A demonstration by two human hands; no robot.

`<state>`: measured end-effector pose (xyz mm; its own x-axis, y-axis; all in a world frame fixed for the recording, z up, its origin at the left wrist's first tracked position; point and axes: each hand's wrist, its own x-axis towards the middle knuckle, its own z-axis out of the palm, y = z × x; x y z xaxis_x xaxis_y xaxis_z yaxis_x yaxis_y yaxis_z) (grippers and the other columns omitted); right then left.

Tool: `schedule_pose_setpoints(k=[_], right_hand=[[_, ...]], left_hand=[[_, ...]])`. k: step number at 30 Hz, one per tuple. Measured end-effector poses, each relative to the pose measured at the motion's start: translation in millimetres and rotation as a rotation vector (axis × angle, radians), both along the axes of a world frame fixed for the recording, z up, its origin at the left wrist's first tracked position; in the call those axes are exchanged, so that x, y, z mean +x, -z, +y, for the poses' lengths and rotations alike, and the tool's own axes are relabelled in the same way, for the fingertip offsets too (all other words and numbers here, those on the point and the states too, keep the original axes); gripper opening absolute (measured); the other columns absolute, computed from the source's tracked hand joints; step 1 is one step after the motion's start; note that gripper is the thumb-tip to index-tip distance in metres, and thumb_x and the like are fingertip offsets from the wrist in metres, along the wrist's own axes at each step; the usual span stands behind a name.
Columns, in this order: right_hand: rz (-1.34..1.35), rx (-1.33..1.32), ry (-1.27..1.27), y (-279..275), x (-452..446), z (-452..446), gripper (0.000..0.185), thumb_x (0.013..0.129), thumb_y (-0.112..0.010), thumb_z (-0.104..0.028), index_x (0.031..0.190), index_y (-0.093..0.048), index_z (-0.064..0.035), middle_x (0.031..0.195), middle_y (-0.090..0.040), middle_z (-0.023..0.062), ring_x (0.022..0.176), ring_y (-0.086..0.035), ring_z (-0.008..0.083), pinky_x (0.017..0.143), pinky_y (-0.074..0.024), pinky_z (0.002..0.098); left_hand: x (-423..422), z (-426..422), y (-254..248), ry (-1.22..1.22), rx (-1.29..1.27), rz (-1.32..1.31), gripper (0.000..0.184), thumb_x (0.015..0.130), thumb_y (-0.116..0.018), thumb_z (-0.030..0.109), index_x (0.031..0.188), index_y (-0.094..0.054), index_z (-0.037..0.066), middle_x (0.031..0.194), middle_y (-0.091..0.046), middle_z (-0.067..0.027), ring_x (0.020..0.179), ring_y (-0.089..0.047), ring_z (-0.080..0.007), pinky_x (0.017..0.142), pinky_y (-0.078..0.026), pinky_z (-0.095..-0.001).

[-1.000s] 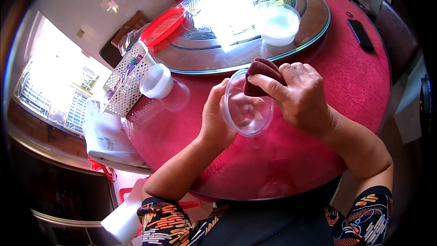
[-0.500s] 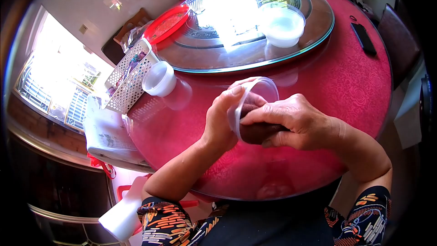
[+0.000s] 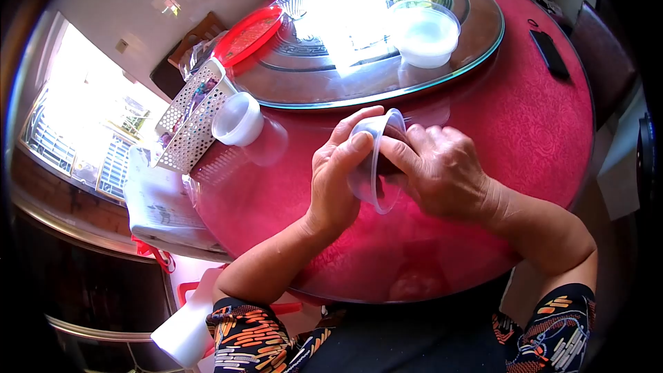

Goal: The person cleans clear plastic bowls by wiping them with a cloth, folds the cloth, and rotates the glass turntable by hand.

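A clear plastic bowl [image 3: 367, 181] is tilted on its side above the red table, its opening facing right. My left hand [image 3: 336, 176] wraps round its outside, with the thumb near the rim. At the bowl's mouth, my right hand [image 3: 442, 169] pinches a dark brown cloth [image 3: 394, 155] that lies partly inside against the wall. The fingers of my right hand hide some of the cloth. Further left on the table stands a whitish plastic tub [image 3: 237, 119].
A glass turntable [image 3: 318, 90] bears clear containers [image 3: 425, 34] and a red tray [image 3: 250, 33]. A perforated white basket [image 3: 190, 121] holds small colourful items at the left edge. A black phone [image 3: 550, 54] lies at the right, near a dark chair [image 3: 601, 55].
The bowl has turned further onto its side in my left hand. My right hand moved the cloth down into the bowl, then back up towards its upper rim.
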<state>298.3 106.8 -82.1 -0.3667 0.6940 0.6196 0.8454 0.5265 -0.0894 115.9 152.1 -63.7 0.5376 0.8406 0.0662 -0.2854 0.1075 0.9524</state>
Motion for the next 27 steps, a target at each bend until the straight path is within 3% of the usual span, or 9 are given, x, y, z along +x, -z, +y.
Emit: schedule_pose_setpoints(k=[4,9,12,14,16,18,23,25,27], right_hand=[[0.366,-0.522,-0.275,-10,3,-2,0.049,0.089,-0.074,-0.029,0.129,-0.056,-0.0077,0.097,-0.070,0.0205,0.078,-0.072,0.0347,0.070,-0.0559,0.0438],[1.220,-1.307,-0.677,-21,16,2,0.047,0.092,-0.070,-0.019,0.133,-0.060,0.0009,0.094,-0.065,0.0011,0.072,-0.056,0.0073,0.062,-0.0440,0.0216],[1.220,-1.221,-0.736,-12,16,6,0.047,0.088,-0.072,-0.007,0.133,-0.061,-0.0027,0.093,-0.065,0.0000,0.077,-0.059,0.0084,0.065,-0.0481,0.0243],[0.879,-1.060,-0.699,-15,13,3,0.044,0.086,-0.073,-0.003,0.129,-0.064,-0.0077,0.093,-0.068,0.0030,0.079,-0.066,0.0134,0.069,-0.0533,0.0293],[0.322,-0.435,-0.444,-5,8,4,0.036,0.084,-0.077,-0.016,0.118,-0.066,-0.0093,0.090,-0.069,0.0152,0.076,-0.073,0.0287,0.066,-0.0571,0.0421],[0.033,-0.116,-0.132,0,-2,0,0.028,0.087,-0.073,-0.019,0.112,-0.067,-0.0079,0.082,-0.066,0.0118,0.072,-0.071,0.0271,0.062,-0.0563,0.0423],[-0.037,0.164,-0.017,-12,0,0,0.023,0.084,-0.069,-0.016,0.105,-0.069,-0.0069,0.079,-0.064,0.0088,0.070,-0.068,0.0269,0.060,-0.0542,0.0389],[0.071,0.304,-0.126,-25,0,3,0.024,0.079,-0.070,-0.015,0.100,-0.070,-0.0055,0.077,-0.062,0.0077,0.065,-0.064,0.0273,0.058,-0.0521,0.0397],[0.011,0.341,-0.256,-22,6,4,0.020,0.078,-0.070,-0.017,0.098,-0.074,-0.0146,0.083,-0.062,0.0078,0.071,-0.064,0.0232,0.060,-0.0520,0.0367]], left_hand=[[-2,-2,9,-0.046,0.160,0.001,0.064,0.092,-0.064,0.037,0.144,-0.050,0.004,0.116,-0.064,-0.0093,0.104,-0.061,-0.0165,0.093,-0.049,-0.0315],[-4,-4,7,-0.031,0.395,-0.016,0.071,0.087,-0.067,0.042,0.145,-0.050,0.007,0.118,-0.059,-0.0090,0.107,-0.059,-0.0182,0.097,-0.046,-0.0326],[-8,-1,8,-0.041,0.516,0.015,0.074,0.084,-0.067,0.044,0.146,-0.048,0.005,0.121,-0.057,-0.0098,0.107,-0.058,-0.0190,0.097,-0.046,-0.0342],[-12,4,14,-0.033,0.624,0.083,0.076,0.084,-0.067,0.044,0.146,-0.048,0.005,0.121,-0.057,-0.0095,0.107,-0.058,-0.0188,0.097,-0.047,-0.0343],[-7,3,15,-0.041,0.580,0.066,0.072,0.086,-0.068,0.040,0.145,-0.048,0.005,0.121,-0.057,-0.0087,0.107,-0.057,-0.0180,0.097,-0.047,-0.0330],[-4,-2,15,-0.015,0.366,0.022,0.070,0.087,-0.069,0.037,0.145,-0.049,0.005,0.121,-0.056,-0.0080,0.107,-0.058,-0.0178,0.097,-0.046,-0.0322],[3,-2,17,0.022,0.134,-0.094,0.062,0.094,-0.063,0.028,0.148,-0.044,0.006,0.118,-0.065,-0.0084,0.107,-0.061,-0.0165,0.098,-0.048,-0.0329],[8,-2,17,0.036,-0.018,-0.157,0.054,0.099,-0.053,0.034,0.141,-0.050,0.001,0.117,-0.067,-0.0115,0.106,-0.064,-0.0193,0.097,-0.050,-0.0337],[5,10,28,0.157,-0.211,-0.189,0.057,0.102,-0.043,0.046,0.125,-0.060,-0.004,0.107,-0.071,-0.0182,0.098,-0.069,-0.0252,0.091,-0.054,-0.0365]])
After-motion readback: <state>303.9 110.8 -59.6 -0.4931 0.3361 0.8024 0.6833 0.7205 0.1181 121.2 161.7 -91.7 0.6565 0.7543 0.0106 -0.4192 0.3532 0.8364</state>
